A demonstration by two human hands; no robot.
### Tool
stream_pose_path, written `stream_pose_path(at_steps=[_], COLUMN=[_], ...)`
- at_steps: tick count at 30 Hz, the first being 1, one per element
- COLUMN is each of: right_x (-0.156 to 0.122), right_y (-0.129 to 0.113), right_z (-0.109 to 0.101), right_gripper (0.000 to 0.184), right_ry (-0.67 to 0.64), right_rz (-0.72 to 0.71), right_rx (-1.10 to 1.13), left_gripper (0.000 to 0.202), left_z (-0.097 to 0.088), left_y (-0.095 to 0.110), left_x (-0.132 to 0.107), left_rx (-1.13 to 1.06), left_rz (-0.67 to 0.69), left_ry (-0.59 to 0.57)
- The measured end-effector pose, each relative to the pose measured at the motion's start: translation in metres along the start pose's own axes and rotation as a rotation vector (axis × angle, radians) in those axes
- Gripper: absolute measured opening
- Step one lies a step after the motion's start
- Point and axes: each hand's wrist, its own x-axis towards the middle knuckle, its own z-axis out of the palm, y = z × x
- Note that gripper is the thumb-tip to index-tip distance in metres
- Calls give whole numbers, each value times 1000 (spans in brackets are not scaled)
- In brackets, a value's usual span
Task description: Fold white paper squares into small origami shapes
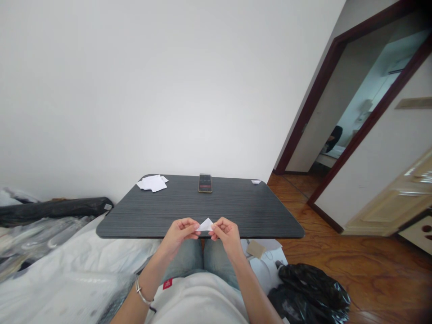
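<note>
A small white piece of paper (pixel 205 224), folded to a triangle, is pinched between both my hands just above the near edge of the dark table (pixel 162 216). My left hand (pixel 181 231) grips its left corner with closed fingers. My right hand (pixel 227 231) holds the right corner the same way. A silver bracelet sits on my left wrist.
A stack of white paper sheets (pixel 152 182) lies at the table's far left, a phone (pixel 205 183) at the far middle, a small folded paper (pixel 255 182) at the far right. A black bag (pixel 312 294) lies on the wooden floor at right. An open doorway (pixel 354 121) is beyond.
</note>
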Motion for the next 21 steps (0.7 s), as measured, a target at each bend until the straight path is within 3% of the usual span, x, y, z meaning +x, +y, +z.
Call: stream_pose_path(at_steps=[21], right_x=[-2], right_y=[2], right_z=[2], right_gripper=[19], right_ry=[-32], right_rz=[-12], right_rx=[-1], left_gripper=[22], left_z=[3], left_y=[1], left_x=[3], left_rx=[131], left_rz=[118], left_ry=[38])
